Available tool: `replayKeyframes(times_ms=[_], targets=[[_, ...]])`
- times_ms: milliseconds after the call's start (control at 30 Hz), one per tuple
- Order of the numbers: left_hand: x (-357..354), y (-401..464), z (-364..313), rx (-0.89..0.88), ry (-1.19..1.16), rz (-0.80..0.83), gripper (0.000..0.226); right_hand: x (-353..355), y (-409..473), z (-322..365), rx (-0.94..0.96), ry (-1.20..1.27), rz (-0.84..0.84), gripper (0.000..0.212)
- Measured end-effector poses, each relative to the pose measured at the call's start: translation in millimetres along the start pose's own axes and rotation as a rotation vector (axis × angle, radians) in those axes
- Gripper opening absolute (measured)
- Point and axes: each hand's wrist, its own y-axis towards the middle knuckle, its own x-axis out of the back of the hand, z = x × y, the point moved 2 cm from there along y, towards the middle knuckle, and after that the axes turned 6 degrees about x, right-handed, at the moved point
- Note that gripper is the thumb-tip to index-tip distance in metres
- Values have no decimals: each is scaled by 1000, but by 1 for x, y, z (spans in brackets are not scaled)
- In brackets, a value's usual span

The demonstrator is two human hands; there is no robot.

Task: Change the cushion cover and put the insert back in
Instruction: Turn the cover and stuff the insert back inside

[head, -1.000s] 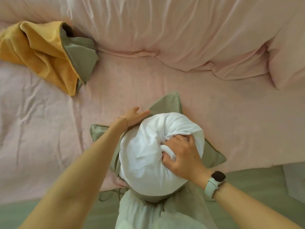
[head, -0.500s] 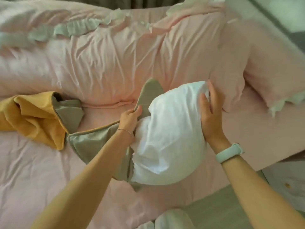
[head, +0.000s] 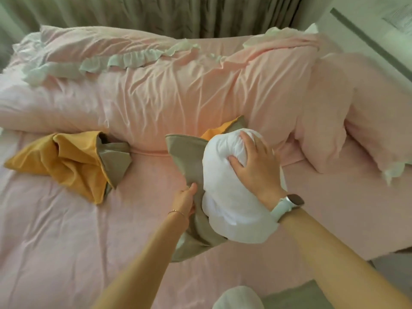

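Beneath the spread fingers (head: 246, 142) of the right hand (head: 256, 166), the white insert (head: 227, 197) sat mostly outside the taupe cover (head: 189, 159), whose edge the left hand (head: 186, 201) pinched. Judged risk: uneven pressing could bunch the filling at the opening. A 2nd cover (head: 73, 161) lay well left of the fingers.

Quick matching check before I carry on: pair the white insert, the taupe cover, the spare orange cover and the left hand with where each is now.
1 white insert
2 taupe cover
3 spare orange cover
4 left hand

a lying loose at left on the bed
b under the right hand
c pinching the cover's edge
d partly around the insert

1-b, 2-d, 3-a, 4-c
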Motion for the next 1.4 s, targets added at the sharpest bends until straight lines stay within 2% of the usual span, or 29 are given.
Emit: replayKeyframes(times_ms=[67, 133, 167, 200, 233, 300, 333, 433, 533, 667, 733, 800, 867, 900, 967, 1067, 1333, 1400], targets=[[15, 3, 2, -138, 24, -215, 12, -27, -12, 4, 89, -19, -13, 58], [25, -4, -5, -370, 150, -462, 47, -42, -19, 11, 143, -24, -12, 54], [26, -12, -10, -521, 256, -523, 59, -46, -22, 14, 172, -27, -15, 54], [21, -16, -13, -664, 340, -479, 64, -51, -24, 16, 203, -22, -22, 54], [15, -18, -15, -736, 379, -343, 64, -55, -27, 18, 224, -9, -25, 54], [1, -16, -9, -666, 349, -42, 58, -58, -33, 17, 233, 38, -34, 54], [-4, -12, -4, -617, 343, 46, 54, -57, -34, 15, 230, 70, -49, 55], [-23, -8, 0, -522, 445, 137, 49, -47, -31, 8, 240, 87, -101, 57], [-50, -11, -5, -456, 461, 258, 47, -39, -19, -1, 296, -38, -113, 53], [-60, -7, -13, -480, 694, 341, 43, -52, -9, -16, 449, -260, 8, 47], [-44, 3, -10, -543, 682, 212, 36, -66, -5, -20, 546, -365, 80, 44], [-20, 10, -1, -688, 552, -141, 31, -83, -1, -22, 579, -440, 148, 44], [3, 17, 8, -669, 358, -472, 20, -98, 3, -19, 575, -485, 200, 45], [11, 24, 10, -599, 306, -523, 19, -105, 5, -17, 578, -495, 211, 45], [21, 45, 15, -435, 316, -436, 20, -117, 7, -13, 590, -494, 218, 45], [22, 71, 19, -354, 428, -289, 19, -132, 11, -7, 614, -486, 170, 44], [10, 98, 27, -386, 711, -451, 18, -165, 4, -12, 729, -482, 83, 25], [14, 101, 25, -343, 660, -466, 18, -169, 8, -12, 740, -458, 73, 25]])
